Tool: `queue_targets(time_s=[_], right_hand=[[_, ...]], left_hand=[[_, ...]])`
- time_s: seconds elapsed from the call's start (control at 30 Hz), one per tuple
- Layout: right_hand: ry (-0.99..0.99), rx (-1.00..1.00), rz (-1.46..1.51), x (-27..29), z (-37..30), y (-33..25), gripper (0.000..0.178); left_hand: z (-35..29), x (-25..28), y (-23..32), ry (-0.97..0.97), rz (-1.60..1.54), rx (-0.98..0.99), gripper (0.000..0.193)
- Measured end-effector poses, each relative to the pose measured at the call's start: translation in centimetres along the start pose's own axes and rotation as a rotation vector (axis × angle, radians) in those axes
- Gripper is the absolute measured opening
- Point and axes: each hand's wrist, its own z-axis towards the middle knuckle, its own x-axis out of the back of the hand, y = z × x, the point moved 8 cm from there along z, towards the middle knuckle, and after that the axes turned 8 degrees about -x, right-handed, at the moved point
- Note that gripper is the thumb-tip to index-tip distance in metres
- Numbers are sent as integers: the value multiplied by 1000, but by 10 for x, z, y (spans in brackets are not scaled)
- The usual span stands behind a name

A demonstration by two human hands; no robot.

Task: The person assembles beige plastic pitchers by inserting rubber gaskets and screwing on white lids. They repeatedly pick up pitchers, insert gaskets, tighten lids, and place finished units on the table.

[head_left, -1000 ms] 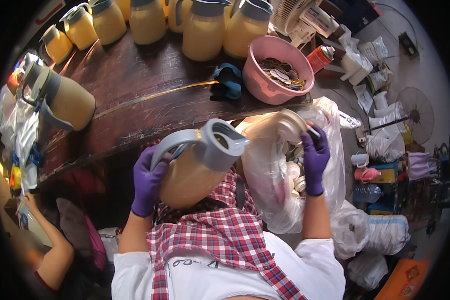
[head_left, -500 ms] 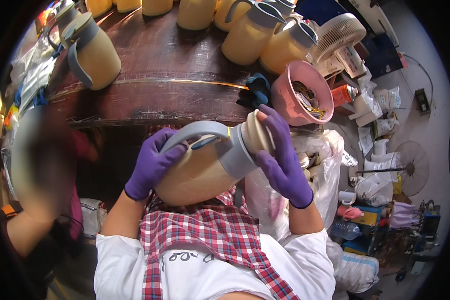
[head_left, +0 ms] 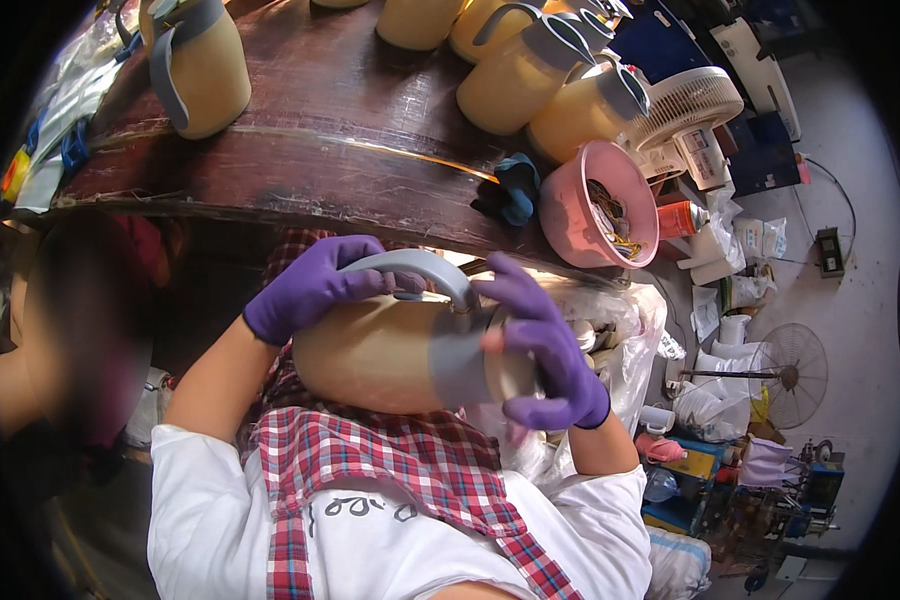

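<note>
A cream thermos jug (head_left: 365, 352) with a grey collar lies on its side in front of my chest, its mouth toward the right. My left hand (head_left: 320, 285), in a purple glove, is closed round the rear end of its grey handle (head_left: 425, 265). At the mouth is a cream lid (head_left: 512, 372), slightly blurred. My right hand (head_left: 550, 350), also in a purple glove, curls round this lid, with the thumb below and fingers above. A bare fingertip shows through the right glove. How the lid sits in the collar is hard to make out.
A dark wooden table (head_left: 300, 180) runs across ahead, bearing several similar jugs (head_left: 515, 80). Near its right edge are a pink bucket (head_left: 560, 215) of small parts and a dark blue cloth (head_left: 517, 190). A clear plastic bag (head_left: 630, 330) stands at right. Someone's arm (head_left: 30, 375) is at left.
The jug has gone from tilted to nearly level, its mouth end lowered. My right hand has turned round the lid and moved down. The view has shifted slightly.
</note>
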Motion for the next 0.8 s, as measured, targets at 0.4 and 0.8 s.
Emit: queue_targets(time_s=[0.4,0.8], right_hand=[[235,-537,197,7,-49,70,79],[-149,330,-387,-47,1,-66,51]], left_hand=[[10,-26,9,71,166,-36,27],[30,-30,-5,-347,-157,38,36]])
